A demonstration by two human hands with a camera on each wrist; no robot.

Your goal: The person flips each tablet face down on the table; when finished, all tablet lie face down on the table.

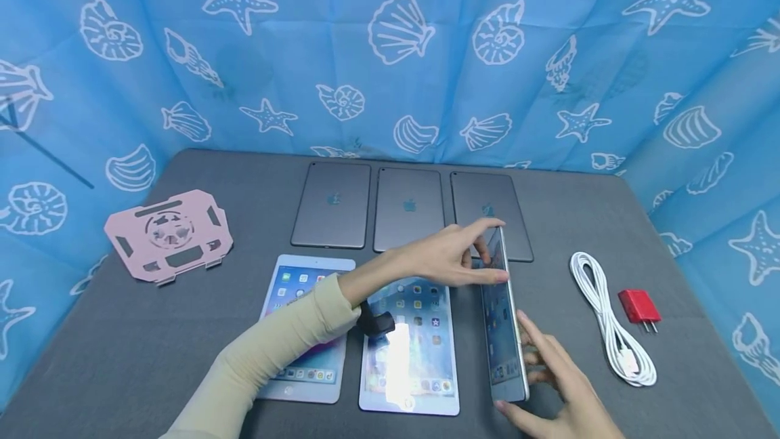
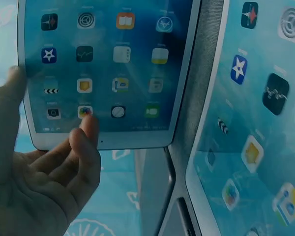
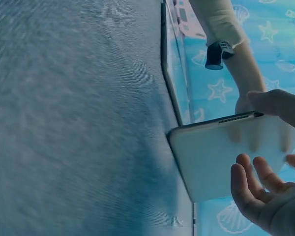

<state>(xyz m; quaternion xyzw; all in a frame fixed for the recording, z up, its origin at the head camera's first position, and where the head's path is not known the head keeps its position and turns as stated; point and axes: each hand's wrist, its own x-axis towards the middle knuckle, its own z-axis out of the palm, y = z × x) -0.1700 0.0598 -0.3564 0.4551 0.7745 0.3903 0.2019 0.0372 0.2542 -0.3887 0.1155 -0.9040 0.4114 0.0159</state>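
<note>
Grey tabletop point(image 1: 603, 222), Apple-logo tablets point(image 1: 409, 217), white tablet point(image 1: 503, 334) in two-handed grip point(image 1: 452, 254)

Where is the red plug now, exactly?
In the head view, the red plug lies at right on the grey table, just right of the coiled white cable.

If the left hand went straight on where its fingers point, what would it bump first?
The held tablet: the left hand is touching it. Beyond that, maybe the white cable, though the hand might pass above it; the height is hard to tell.
</note>
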